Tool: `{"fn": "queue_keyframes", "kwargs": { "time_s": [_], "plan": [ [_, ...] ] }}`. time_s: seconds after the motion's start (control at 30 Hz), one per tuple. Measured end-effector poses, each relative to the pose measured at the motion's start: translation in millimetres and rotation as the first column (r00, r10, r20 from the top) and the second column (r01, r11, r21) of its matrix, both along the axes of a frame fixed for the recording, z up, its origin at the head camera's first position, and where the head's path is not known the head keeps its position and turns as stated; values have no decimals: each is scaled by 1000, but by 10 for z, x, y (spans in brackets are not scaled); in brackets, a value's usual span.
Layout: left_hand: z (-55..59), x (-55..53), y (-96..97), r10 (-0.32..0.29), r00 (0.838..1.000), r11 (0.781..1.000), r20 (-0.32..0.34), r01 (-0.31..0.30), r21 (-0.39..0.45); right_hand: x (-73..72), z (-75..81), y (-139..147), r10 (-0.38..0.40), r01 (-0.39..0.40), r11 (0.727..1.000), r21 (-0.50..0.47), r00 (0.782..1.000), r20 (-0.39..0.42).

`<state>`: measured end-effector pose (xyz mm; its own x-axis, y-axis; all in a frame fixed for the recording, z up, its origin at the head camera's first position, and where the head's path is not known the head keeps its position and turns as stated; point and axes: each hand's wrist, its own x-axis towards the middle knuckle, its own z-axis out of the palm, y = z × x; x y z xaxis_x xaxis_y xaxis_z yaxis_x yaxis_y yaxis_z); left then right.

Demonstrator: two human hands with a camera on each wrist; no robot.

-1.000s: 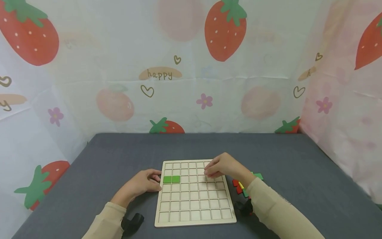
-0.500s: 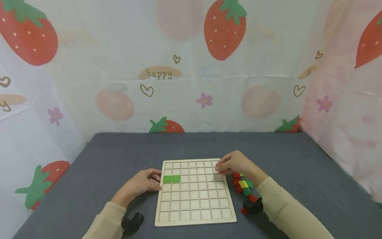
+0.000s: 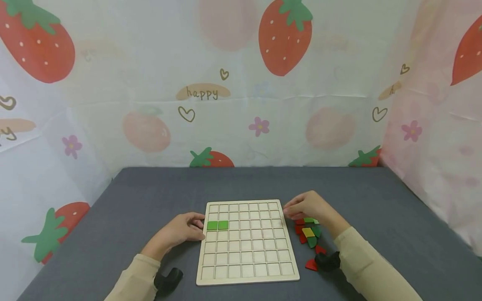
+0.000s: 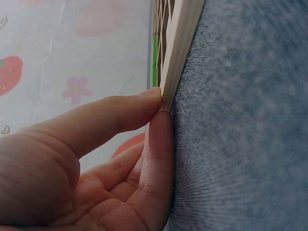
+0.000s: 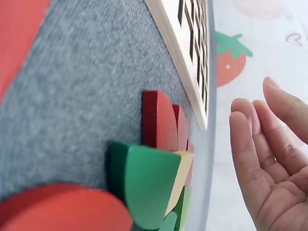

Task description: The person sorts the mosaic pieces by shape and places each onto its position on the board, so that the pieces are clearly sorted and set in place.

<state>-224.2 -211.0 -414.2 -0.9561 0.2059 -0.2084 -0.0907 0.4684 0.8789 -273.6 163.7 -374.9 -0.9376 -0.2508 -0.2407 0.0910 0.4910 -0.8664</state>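
Strawberry-print cloth hangs behind and to both sides of a dark grey worktop, with hearts, pink flowers and the word "happy" among its pictures. On the worktop lies a pale wooden board, ruled into square cells. Two green squares fill the two leftmost cells of its third row from the far edge.

Touching the board's left edge, the left hand has thumb and forefinger spread apart along it, the forefinger against the worktop. Just beyond the board's right edge, near its far corner, the right hand hovers with fingers gently bent and thumb apart from them, nothing visible between.

Below and near that hand lie loose pieces, red, green and yellow, several round-sided, some overlapping. Two red ones sit closer to the person, beside the black mount at the right wrist. Both sleeves are beige.
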Motion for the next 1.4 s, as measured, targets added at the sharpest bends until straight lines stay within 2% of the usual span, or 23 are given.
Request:
{"fn": "queue_keyframes", "kwargs": {
  "time_s": [0.3,0.67,0.93,1.4],
  "plan": [
    [0,21,2,-20,999,1000,-37,20,-3,20,-24,98,-6,6,1000,23,1000,-28],
    [10,30,10,-13,999,1000,-44,13,-5,4,-66,150,-74,75,996,45,997,-12],
    [1,25,7,-6,999,1000,-47,6,-9,30,-65,206,-80,80,997,21,997,-1],
    [14,23,0,-17,999,1000,-29,17,8,59,-81,287,-46,47,996,71,999,-6]
  ]
}}
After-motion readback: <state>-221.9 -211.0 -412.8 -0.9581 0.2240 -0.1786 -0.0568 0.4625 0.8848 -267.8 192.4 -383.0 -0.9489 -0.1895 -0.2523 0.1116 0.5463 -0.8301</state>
